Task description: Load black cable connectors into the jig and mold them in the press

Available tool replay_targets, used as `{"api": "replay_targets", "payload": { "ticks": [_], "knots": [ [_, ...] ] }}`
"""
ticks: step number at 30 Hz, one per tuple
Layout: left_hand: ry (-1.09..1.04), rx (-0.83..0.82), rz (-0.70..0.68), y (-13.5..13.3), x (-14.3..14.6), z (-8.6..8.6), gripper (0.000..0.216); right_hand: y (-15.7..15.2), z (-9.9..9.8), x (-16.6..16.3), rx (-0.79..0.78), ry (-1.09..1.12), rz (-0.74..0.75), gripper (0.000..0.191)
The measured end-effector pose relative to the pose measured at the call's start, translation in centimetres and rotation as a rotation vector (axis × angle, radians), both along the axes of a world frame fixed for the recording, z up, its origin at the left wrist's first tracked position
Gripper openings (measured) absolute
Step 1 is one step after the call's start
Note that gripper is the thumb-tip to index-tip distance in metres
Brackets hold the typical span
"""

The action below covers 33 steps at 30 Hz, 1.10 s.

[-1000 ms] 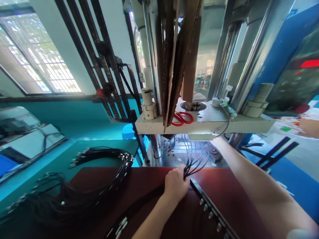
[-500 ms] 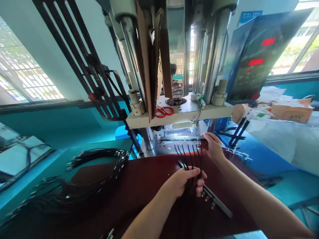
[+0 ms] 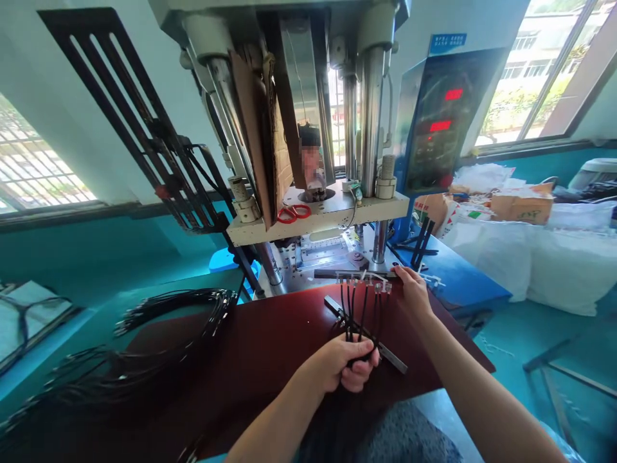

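My left hand (image 3: 354, 366) is closed around a bundle of thin black cables (image 3: 353, 312) above the table. The cables fan upward from my fist. Clear plastic pieces (image 3: 371, 281), joined by a pale strip, sit at their upper ends. My right hand (image 3: 414, 292) pinches the right end of a long dark bar (image 3: 330, 274), just behind the plastic pieces. Whether the pieces touch the bar, I cannot tell. Beneath the cables, a metal bar (image 3: 393, 359) lies slantwise on the reddish-brown table, partly hidden by my left hand.
Ahead stands a press with steel columns and a pale plate (image 3: 328, 222); red-handled scissors (image 3: 294, 213) rest on it. Coiled black cables (image 3: 193, 302) lie at the left. A control box (image 3: 436, 122) and white sacks (image 3: 554, 257) are at the right. A person shows behind the press.
My view has turned right and drawn back. The clear pieces at the cable ends now show plainly, just in front of the bar. Both hands keep their hold.
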<state>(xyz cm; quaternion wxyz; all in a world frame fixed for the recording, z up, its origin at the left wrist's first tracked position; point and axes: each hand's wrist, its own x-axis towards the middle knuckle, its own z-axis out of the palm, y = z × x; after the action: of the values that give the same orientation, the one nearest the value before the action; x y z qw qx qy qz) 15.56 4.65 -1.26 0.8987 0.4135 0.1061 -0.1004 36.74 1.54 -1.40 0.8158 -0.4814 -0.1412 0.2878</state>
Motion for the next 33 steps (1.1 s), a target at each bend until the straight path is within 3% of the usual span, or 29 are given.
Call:
{"api": "replay_targets", "payload": {
  "ticks": [5,10,15,17,20,22,23,25,27,29,31,33],
  "knots": [
    [0.067,0.177,-0.165,-2.2,-2.4,0.4,0.037,-1.6,0.1,1.7,-0.030,-0.009,-0.079,0.024],
    [0.030,0.241,-0.004,-2.4,-3.9,1.6,0.039,-4.6,0.0,4.5,-0.135,-0.077,-0.141,0.019],
    [-0.007,0.271,0.020,-1.7,-3.7,2.1,0.037,-8.5,-2.2,5.2,-0.313,-0.124,0.040,0.032],
    [-0.002,0.290,0.038,-1.6,-3.7,2.1,0.036,-9.8,-3.1,5.7,-0.416,-0.313,0.159,0.036],
    [0.006,0.268,0.032,-1.5,-3.6,1.9,0.033,-11.1,-3.5,6.6,-0.639,-0.913,0.198,0.029],
    [0.008,0.252,0.017,-1.4,-3.5,1.8,0.033,-11.1,-2.6,6.2,-0.716,-1.191,0.124,0.028],
    [0.010,0.251,0.013,-1.4,-3.5,1.7,0.033,-10.9,-1.6,5.6,-0.703,-1.225,0.103,0.031],
    [0.026,0.267,0.001,-1.4,-3.4,1.5,0.034,-10.1,1.0,3.5,-0.592,-1.097,0.167,0.039],
    [0.047,0.295,-0.022,-1.5,-3.2,1.4,0.035,-9.1,3.8,0.9,-0.476,-0.843,0.382,0.046],
    [0.061,0.326,-0.041,-1.7,-3.0,1.5,0.035,-8.1,5.9,-1.1,-0.428,-0.759,0.529,0.046],
    [0.062,0.328,-0.018,-1.9,-2.9,2.1,0.034,-7.8,6.8,-2.0,-0.404,-0.765,0.557,0.045],
    [0.047,0.297,0.032,-2.1,-3.0,3.3,0.035,-7.8,6.5,-1.9,-0.374,-0.708,0.474,0.041]
  ]
}}
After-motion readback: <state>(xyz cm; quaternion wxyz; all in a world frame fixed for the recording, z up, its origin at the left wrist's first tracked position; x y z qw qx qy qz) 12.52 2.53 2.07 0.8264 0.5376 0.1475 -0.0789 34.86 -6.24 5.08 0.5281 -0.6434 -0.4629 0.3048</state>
